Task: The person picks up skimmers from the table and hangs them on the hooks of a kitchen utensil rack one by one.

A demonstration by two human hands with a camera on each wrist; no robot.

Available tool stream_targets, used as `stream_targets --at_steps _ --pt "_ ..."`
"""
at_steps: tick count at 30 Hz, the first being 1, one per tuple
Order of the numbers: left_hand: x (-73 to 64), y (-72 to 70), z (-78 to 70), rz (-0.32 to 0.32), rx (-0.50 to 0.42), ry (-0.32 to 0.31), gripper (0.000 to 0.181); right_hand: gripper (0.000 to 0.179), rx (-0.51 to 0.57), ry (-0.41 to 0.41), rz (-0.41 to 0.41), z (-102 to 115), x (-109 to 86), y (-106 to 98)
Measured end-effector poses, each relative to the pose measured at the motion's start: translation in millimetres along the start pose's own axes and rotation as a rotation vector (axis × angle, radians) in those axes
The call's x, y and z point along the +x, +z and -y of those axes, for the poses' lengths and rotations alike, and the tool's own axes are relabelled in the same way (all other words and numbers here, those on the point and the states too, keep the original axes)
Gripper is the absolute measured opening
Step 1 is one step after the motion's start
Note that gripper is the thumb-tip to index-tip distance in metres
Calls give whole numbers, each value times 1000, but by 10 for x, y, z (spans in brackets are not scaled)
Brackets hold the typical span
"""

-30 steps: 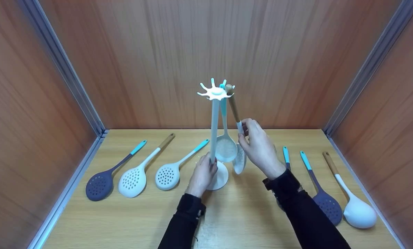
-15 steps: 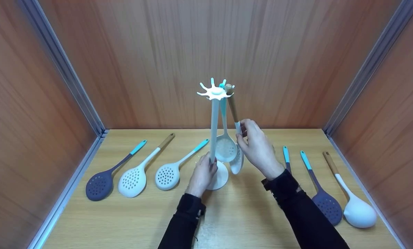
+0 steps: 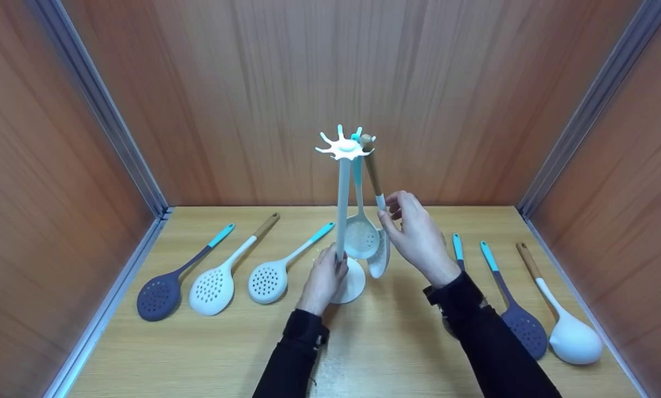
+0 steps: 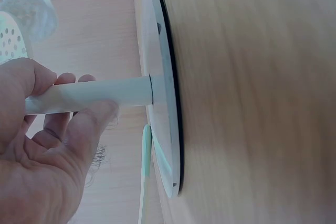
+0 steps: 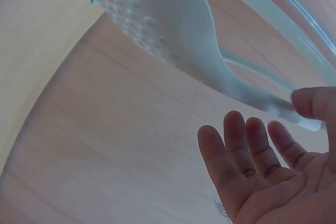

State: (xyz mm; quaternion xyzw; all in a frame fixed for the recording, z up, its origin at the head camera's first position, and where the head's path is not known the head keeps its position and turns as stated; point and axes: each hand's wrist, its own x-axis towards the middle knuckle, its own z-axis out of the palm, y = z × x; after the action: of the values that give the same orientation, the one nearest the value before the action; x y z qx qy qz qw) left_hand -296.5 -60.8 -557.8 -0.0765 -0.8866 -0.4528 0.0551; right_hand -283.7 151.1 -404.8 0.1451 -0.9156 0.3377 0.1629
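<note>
A white utensil stand [image 3: 343,204] stands upright with a pronged top and a round base [image 4: 163,82]. My left hand [image 3: 324,279] grips its pole low down, fingers and thumb around it. From the top hangs a white slotted skimmer with a wooden handle [image 3: 379,260], its perforated head [image 5: 157,19] pointing down. My right hand [image 3: 416,237] is beside its neck. In the right wrist view the thumb touches the neck, while the other fingers are extended and apart from it. Behind the pole hangs a pale skimmer with a teal handle [image 3: 362,237].
On the left of the table lie a dark skimmer [image 3: 160,296], a white wooden-handled skimmer [image 3: 213,290] and a white teal-handled skimmer [image 3: 268,282]. At right lie a dark skimmer [image 3: 524,329], a white ladle [image 3: 576,340] and a teal handle [image 3: 458,247], partly behind my sleeve. Wooden panels enclose the table.
The wooden-handled skimmer has swung slightly left towards the pole. My right hand moved left with it, then its fingers came away from the neck. My left hand stays put.
</note>
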Motion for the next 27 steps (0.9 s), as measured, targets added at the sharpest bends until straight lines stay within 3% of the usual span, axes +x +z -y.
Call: stream_targets --at_steps 12,16,22,27 --pt "25 -2 -11 39 -7 -25 10 35 8 56 18 -72 -4 -57" --pt "14 -3 -2 30 -11 -5 13 36 2 61 18 -86 -4 -58" --pt "-29 -10 13 11 -5 44 28 34 0 46 -7 -117 -9 -62" --pt "-43 -9 22 0 -4 40 37 31 10 29 -24 -171 -5 -78"
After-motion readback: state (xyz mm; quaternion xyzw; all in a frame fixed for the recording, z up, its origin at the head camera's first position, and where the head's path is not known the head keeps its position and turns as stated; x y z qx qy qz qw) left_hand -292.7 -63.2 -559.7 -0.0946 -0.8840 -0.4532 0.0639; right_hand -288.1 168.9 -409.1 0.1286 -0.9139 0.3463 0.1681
